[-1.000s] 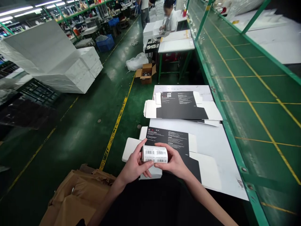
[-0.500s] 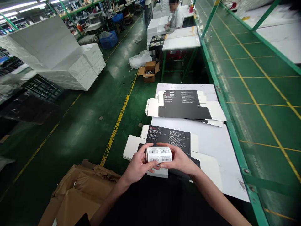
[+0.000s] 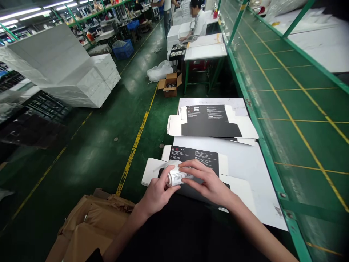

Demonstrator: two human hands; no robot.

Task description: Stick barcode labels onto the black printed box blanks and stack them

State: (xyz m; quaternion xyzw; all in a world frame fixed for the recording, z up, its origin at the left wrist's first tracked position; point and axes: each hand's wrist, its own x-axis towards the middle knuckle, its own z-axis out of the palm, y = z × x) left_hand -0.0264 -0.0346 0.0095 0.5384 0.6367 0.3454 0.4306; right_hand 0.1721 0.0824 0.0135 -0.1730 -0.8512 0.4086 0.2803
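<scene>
A white roll of barcode labels (image 3: 177, 176) is held between my two hands, above the near stack of flat black-and-white box blanks (image 3: 196, 154). My left hand (image 3: 158, 191) grips the roll's left end between thumb and fingers. Across its right side lie the spread fingers of my right hand (image 3: 207, 182), touching the paper. A loose pale strip (image 3: 160, 166) sticks out behind the roll to the left. Farther back on the white table (image 3: 242, 160) is a second stack of black-and-white blanks (image 3: 207, 122).
Brown cardboard (image 3: 98, 225) lies at lower left. A green metal frame (image 3: 268, 167) runs along the table's right side. Beyond the table stand an open carton (image 3: 170, 91) and a white worktable (image 3: 205, 51), where a person (image 3: 200, 23) works. White blocks (image 3: 89, 80) stand left.
The roll has turned and tilted, and a loose strip now shows at its left. My right fingers have moved from its right end onto its top and spread. The view has shifted slightly.
</scene>
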